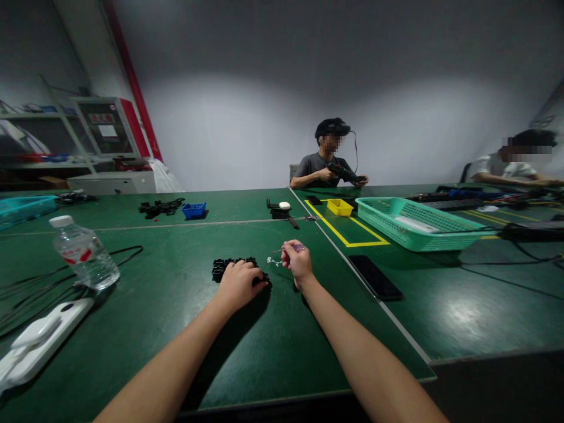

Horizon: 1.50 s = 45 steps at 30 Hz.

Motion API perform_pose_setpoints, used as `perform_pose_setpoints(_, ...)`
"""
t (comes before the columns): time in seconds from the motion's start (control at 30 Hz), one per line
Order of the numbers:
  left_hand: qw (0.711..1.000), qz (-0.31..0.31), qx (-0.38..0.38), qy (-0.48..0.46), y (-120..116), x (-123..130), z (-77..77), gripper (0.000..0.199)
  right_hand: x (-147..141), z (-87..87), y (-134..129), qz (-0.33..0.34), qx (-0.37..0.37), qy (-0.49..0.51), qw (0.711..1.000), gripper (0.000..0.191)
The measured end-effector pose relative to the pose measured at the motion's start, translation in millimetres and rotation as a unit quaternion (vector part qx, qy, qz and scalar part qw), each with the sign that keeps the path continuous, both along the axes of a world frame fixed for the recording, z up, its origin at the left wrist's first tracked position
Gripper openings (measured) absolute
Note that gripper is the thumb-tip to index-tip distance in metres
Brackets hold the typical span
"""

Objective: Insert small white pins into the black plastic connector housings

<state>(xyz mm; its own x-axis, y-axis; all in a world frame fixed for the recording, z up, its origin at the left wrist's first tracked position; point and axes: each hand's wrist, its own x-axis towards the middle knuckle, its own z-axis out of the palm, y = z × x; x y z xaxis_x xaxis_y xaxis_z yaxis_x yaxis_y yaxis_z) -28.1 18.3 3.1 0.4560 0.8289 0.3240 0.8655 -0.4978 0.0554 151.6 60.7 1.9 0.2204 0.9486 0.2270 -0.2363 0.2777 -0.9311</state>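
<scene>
My left hand (240, 283) lies over the right part of a row of black plastic parts (219, 269), fingers bent over the top and thumb at the right end. The hand covers much of the row. Beside it, my right hand (297, 261) is closed round what looks like a small screwdriver (277, 252), its thin shaft pointing left and a purplish handle showing at the fist. Small white pieces (275, 261) lie scattered on the green table between the two hands, just under the shaft tip.
A black phone (374, 276) and a green basket (414, 226) lie to the right, near a yellow tray (339, 207). A water bottle (83, 252), cables and a white power strip (48, 341) are left. A blue tray (194, 210) stands farther back. Two people sit across the table.
</scene>
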Motion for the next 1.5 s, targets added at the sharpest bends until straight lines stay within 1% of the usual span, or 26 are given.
perform_pose_setpoints(0.27,1.000,-0.002,-0.010,0.016,-1.6,0.4,5.7,0.021,0.2,-1.2,0.6,0.004,0.003,-0.005,1.000,0.031)
perform_pose_setpoints(0.6,1.000,-0.012,-0.023,0.013,0.2,-1.9,6.7,0.026,0.7,-0.5,0.2,0.001,0.004,-0.011,1.000,0.031)
perform_pose_setpoints(0.8,1.000,-0.003,-0.018,0.009,0.1,-2.3,7.3,0.031,0.4,-0.9,-0.4,0.002,0.005,-0.015,1.000,0.030)
perform_pose_setpoints(1.03,1.000,0.025,-0.009,0.014,0.1,-3.1,9.0,0.031,0.5,-2.1,0.1,0.005,0.006,-0.018,1.000,0.031)
perform_pose_setpoints(1.5,0.999,0.051,0.002,0.018,0.2,-4.4,10.3,0.029,-0.9,-5.0,1.2,0.001,0.007,-0.028,1.000,0.032)
